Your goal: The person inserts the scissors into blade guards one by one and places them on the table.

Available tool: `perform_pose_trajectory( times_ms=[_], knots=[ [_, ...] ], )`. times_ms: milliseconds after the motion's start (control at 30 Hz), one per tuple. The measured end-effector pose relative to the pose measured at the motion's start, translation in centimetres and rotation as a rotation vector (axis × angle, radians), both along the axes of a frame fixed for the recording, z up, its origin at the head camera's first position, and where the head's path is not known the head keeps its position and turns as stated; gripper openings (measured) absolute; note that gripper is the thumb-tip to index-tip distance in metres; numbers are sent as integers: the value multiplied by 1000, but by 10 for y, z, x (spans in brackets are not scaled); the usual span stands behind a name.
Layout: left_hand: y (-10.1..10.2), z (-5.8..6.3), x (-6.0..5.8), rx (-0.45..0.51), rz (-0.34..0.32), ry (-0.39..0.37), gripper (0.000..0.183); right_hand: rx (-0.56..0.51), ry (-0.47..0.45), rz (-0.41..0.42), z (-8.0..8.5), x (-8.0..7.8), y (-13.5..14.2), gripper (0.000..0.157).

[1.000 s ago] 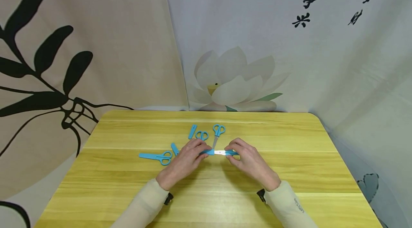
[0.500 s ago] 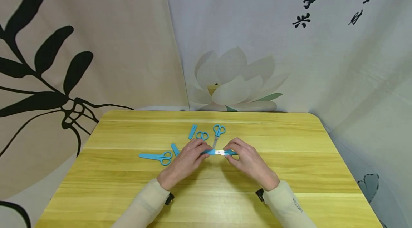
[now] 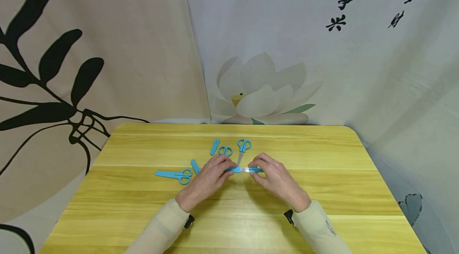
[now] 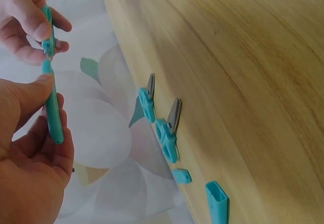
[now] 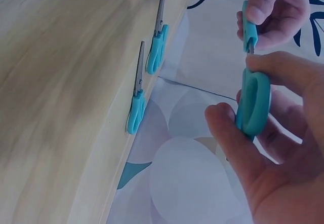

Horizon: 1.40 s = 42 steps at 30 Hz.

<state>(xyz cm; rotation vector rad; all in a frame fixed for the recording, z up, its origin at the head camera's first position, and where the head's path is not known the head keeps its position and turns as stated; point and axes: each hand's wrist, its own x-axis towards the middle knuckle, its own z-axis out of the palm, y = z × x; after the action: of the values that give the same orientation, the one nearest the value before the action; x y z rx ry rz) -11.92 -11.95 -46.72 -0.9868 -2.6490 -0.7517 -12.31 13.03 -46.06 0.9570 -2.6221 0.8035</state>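
Observation:
In the head view my left hand [image 3: 208, 178] and right hand [image 3: 281, 182] meet over the middle of the table. The left pinches a blue blade cover [image 4: 52, 107] between thumb and fingers. By its blue handles, the right holds a pair of scissors [image 3: 244, 169], its blades pointing left into the cover's mouth. A short length of silver blade shows between cover and handles. Just beyond the hands lie two bare-bladed scissors: one pair [image 3: 244, 145] at right, and another pair [image 3: 225, 151] whose lower part the left hand hides in the head view.
Left of the left hand, covered scissors [image 3: 170, 174] lie on the wooden table [image 3: 322, 154]. A loose blue cover [image 3: 195, 166] is beside that hand, partly hidden. Another cover [image 3: 214, 147] lies farther back. A printed curtain [image 3: 269, 27] hangs behind the table.
The right hand has shifted slightly left with the scissors. Their blades sit deeper in the cover, so less metal shows. The left hand has hardly moved.

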Motion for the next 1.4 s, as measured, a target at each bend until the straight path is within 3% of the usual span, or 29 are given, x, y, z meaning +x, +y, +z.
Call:
perform_pose_trajectory(
  times_ms=[1133,1400],
  knots=[
    [2,0,1,-8,-22,1,16,28,58,49,5,2,-5,21],
    [2,1,0,-27,-29,35,15,15,82,45,4,3,-6,22]
  ],
)
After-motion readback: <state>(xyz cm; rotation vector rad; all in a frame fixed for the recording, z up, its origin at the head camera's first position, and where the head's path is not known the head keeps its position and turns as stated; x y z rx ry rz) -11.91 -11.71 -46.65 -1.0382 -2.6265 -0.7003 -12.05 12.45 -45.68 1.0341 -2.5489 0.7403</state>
